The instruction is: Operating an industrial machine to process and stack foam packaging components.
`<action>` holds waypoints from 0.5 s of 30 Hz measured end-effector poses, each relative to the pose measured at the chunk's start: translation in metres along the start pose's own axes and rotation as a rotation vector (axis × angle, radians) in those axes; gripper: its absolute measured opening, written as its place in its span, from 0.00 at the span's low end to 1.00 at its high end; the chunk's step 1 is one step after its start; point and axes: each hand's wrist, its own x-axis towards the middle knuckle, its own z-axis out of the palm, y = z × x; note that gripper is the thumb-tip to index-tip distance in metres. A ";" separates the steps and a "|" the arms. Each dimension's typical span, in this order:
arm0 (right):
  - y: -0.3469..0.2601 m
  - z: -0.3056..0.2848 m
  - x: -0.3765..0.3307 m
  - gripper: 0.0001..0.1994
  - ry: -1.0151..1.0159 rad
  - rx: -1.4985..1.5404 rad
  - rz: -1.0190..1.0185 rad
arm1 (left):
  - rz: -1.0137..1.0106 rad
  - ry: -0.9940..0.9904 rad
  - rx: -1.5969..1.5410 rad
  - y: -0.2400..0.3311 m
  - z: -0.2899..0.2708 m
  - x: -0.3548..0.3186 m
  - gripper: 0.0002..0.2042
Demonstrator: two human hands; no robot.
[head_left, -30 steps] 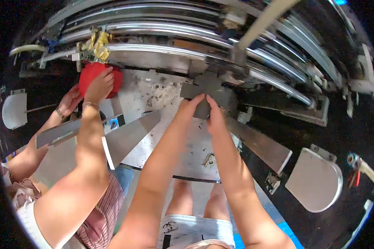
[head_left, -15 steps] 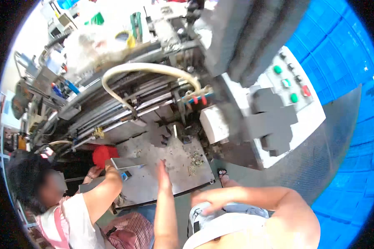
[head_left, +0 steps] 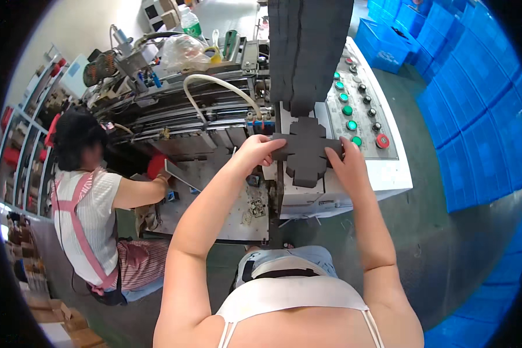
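Observation:
A dark grey cross-shaped card blank [head_left: 305, 155] is over the white top of the control cabinet. My left hand [head_left: 254, 153] pinches its left flap between thumb and fingers. On the opposite side, my right hand [head_left: 350, 167] grips the right flap, the thumb lying on top. Whether more blanks lie beneath this one I cannot tell. Just beyond it rises a tall stack of dark grey card [head_left: 308, 52].
Green buttons and a red knob line the control panel [head_left: 368, 110] at right. Blue crates [head_left: 464, 133] are piled farther right. A co-worker [head_left: 90, 214] sits at left by the metal worktable [head_left: 226, 223], near a red object [head_left: 156, 166]. A pale hose [head_left: 223, 83] arches over the machine.
Both my hands have moved up and forward from low in the view onto the cross-shaped blank and taken hold of it. My view has turned toward the cabinet.

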 end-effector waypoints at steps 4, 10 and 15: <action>0.018 0.006 -0.001 0.30 0.041 0.073 -0.040 | 0.227 0.118 0.068 0.007 0.017 -0.016 0.12; 0.031 0.006 -0.023 0.43 -0.081 0.951 -0.069 | 0.735 0.006 -0.192 -0.006 0.039 -0.065 0.19; -0.004 -0.008 -0.044 0.43 0.033 0.943 -0.216 | 1.050 0.075 -0.122 -0.021 0.037 -0.073 0.25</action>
